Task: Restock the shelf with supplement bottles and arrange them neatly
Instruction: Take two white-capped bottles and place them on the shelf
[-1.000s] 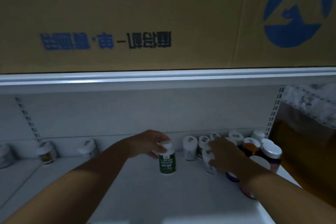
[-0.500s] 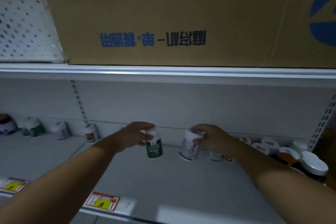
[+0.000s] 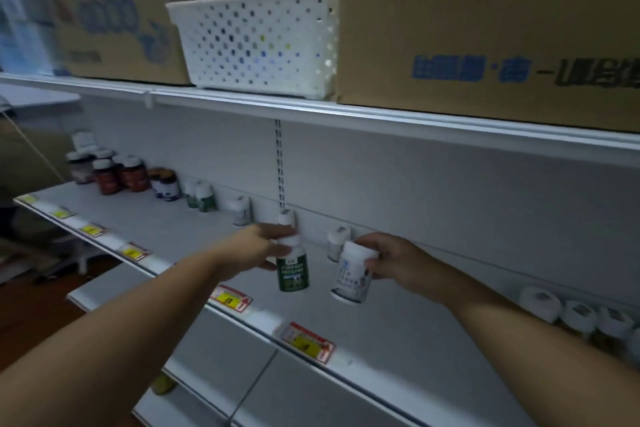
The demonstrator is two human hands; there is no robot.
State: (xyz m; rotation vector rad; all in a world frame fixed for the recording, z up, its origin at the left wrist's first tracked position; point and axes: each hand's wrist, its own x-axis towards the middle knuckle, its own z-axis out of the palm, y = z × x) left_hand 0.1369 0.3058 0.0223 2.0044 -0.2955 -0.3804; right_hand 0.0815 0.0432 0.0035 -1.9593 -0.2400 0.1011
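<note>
My left hand [image 3: 254, 250] grips a green-labelled bottle with a white cap [image 3: 293, 270] near its top, just above the white shelf [image 3: 363, 326]. My right hand [image 3: 394, 262] holds a white bottle [image 3: 350, 276] by its cap, tilted, beside the green one. Behind them, against the back wall, stand two white-capped bottles [image 3: 286, 218] [image 3: 337, 241]. Further left along the wall are a small white bottle [image 3: 240, 210], green bottles [image 3: 202, 196] and dark red and brown bottles [image 3: 117, 175]. At the right edge several white-capped bottles [image 3: 581, 317] stand in a cluster.
On the upper shelf sit a white perforated basket [image 3: 263, 42] and large cardboard boxes [image 3: 485, 24]. Yellow and red price tags [image 3: 308, 343] run along the shelf's front edge. A lower shelf [image 3: 207, 357] shows beneath, with wooden floor at the left.
The view has swung left along the shelf. Both hands have carried their bottles leftward, away from the right-hand cluster; the right hand picked up the white bottle a second ago.
</note>
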